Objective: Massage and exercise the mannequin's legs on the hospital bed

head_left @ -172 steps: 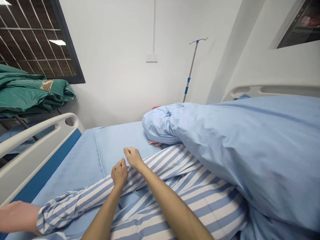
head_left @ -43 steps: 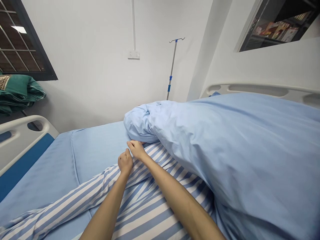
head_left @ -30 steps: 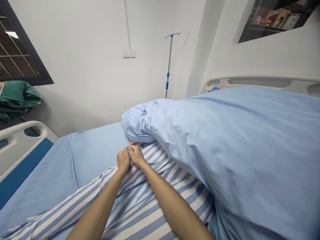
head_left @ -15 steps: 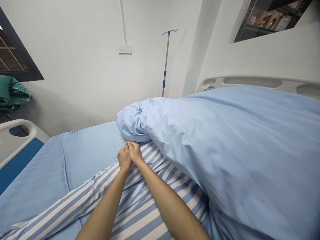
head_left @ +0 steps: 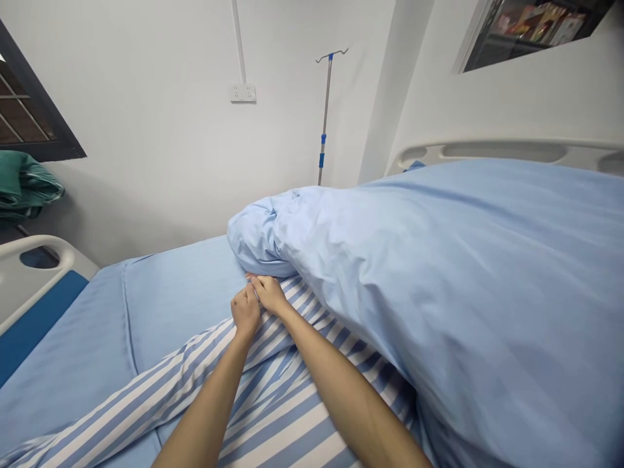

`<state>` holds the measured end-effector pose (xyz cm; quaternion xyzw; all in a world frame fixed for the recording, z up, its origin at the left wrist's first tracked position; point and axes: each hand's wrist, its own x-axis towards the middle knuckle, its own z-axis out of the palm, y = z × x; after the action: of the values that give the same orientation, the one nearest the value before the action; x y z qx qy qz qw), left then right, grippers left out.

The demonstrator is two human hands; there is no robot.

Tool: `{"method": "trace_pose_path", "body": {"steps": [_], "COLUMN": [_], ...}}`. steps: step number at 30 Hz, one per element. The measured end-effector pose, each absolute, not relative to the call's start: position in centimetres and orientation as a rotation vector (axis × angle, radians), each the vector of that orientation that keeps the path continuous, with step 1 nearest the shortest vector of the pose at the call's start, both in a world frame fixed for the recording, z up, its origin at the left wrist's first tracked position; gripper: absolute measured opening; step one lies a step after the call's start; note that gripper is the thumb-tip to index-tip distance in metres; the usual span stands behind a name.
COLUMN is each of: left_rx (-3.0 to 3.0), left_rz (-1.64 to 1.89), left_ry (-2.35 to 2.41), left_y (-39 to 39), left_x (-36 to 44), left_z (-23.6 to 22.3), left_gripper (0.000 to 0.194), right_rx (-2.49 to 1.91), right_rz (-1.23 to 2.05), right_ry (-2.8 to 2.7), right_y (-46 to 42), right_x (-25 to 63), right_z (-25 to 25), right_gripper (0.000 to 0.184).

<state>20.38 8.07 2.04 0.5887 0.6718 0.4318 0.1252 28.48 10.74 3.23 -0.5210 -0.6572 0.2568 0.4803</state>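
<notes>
A person in a blue-and-white striped garment (head_left: 287,390) lies on the bed, mostly under a light blue duvet (head_left: 439,260). My left hand (head_left: 245,312) and my right hand (head_left: 268,294) are side by side at the far end of the striped cloth, both closed and pinching its fabric, just below the duvet's bunched edge. A fingertip of the lying person shows beside my hands, under the duvet. My forearms reach in from the bottom of the view.
The mattress has a light blue sheet (head_left: 160,299). A white and blue bed rail (head_left: 34,286) stands at the left, another rail (head_left: 502,151) behind the duvet. An IV pole (head_left: 324,117) is by the wall. Green folded fabric (head_left: 24,185) lies far left.
My hands have slid along the striped cloth toward the duvet edge and come together. Over the last half second they barely moved. The view has turned right, so the person's hand at lower left is out of frame.
</notes>
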Motion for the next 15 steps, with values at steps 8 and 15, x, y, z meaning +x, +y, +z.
{"method": "trace_pose_path", "body": {"steps": [8, 15], "left_rx": [1.719, 1.570], "left_rz": [1.251, 1.575], "left_ry": [1.843, 1.680], "left_y": [8.4, 10.8], "left_x": [21.1, 23.7], "left_z": [2.9, 6.2], "left_gripper": [0.045, 0.043], "right_rx": [-1.212, -0.995], "right_rz": [0.667, 0.877], "right_ry": [-1.524, -1.309], "right_y": [10.7, 11.6], "right_x": [28.8, 29.9], "right_z": [2.4, 2.3], "right_gripper": [0.037, 0.037]}}
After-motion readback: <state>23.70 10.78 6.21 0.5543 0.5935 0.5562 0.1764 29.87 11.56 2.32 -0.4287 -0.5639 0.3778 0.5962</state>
